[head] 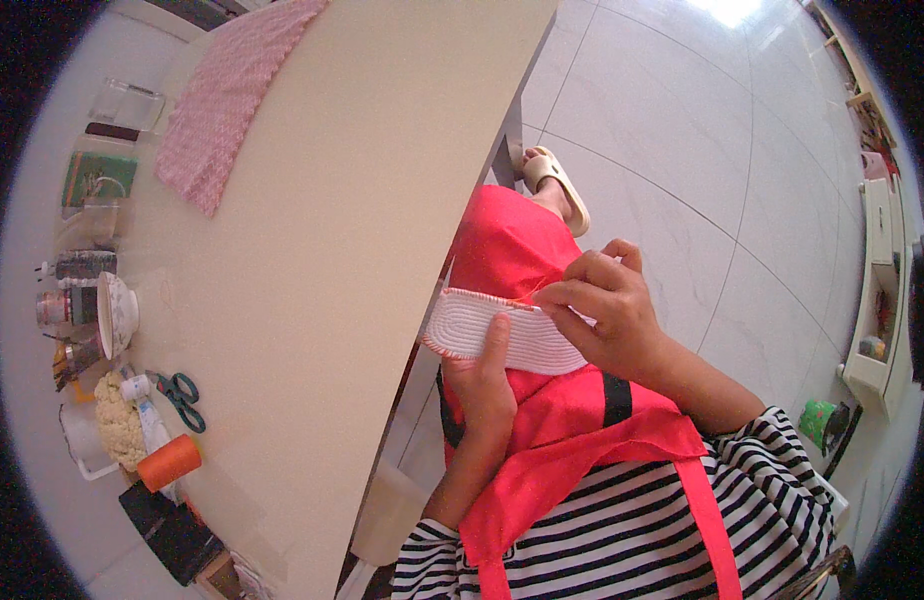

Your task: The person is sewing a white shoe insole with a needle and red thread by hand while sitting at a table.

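Note:
A white shoe sole with rows of stitching lies over my lap, above the red apron. Orange thread is stitched over part of its rim. My left hand grips the sole from below, thumb on its upper face. At the sole's upper edge, the fingertips of my right hand are pinched together by a strand of orange thread; whether a needle is between them cannot be told. An orange thread spool lies on its side on the table, near dark-handled scissors.
The pale table stands to the left, its edge close to my left hand. On it are a pink cloth, a white bowl, a cauliflower and a black box. A white shelf unit is at the far right.

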A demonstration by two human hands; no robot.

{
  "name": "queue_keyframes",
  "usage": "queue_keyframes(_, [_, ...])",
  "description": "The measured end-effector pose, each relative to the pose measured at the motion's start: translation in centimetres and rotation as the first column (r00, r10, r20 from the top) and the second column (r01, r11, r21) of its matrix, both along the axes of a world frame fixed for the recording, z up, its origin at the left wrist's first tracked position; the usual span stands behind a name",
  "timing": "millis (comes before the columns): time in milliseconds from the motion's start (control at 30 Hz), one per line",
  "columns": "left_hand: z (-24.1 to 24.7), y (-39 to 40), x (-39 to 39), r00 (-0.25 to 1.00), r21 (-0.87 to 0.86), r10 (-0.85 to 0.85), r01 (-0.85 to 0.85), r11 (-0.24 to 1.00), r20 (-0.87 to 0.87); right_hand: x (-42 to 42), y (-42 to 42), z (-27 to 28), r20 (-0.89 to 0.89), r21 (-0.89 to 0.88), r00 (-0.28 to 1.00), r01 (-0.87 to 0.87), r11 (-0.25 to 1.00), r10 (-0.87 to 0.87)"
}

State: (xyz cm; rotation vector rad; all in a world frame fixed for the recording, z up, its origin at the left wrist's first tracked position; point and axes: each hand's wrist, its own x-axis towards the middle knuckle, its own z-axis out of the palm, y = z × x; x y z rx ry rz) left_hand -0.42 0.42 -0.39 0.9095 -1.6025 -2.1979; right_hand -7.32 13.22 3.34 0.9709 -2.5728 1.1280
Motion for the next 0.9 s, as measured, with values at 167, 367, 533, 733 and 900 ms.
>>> queue_keyframes(167, [0.03, -0.19, 0.03, 0.999, 0.023, -0.039, 0.039, 0.999, 0.01, -0.22, -0.08, -0.07, -0.021, -0.02, 1.0, 0.001, 1.0, -0.001])
queue_keyframes(367, [0.12, -0.24, 0.0, 0.999, 0.038, -0.034, 0.035, 0.999, -0.012, -0.21, -0.2, -0.17, -0.01, -0.021, 1.0, 0.001, 1.0, -0.001])
queue_keyframes(533, [0.17, -0.26, -0.09, 0.999, 0.037, -0.044, 0.045, 0.998, -0.019, -0.29, -0.27, -0.28, -0.015, -0.037, 1.0, 0.002, 0.999, -0.002])
queue_keyframes(733, [0.25, -0.26, -0.07, 0.999, 0.026, -0.033, 0.033, 0.999, -0.012, -0.3, -0.34, -0.24, -0.013, -0.038, 1.0, -0.002, 0.999, 0.001])
queue_keyframes(900, [0.18, -0.17, -0.11, 0.999, 0.034, -0.042, 0.043, 0.998, -0.016, -0.3, -0.3, -0.29, -0.006, -0.035, 1.0, 0.005, 0.999, -0.005])
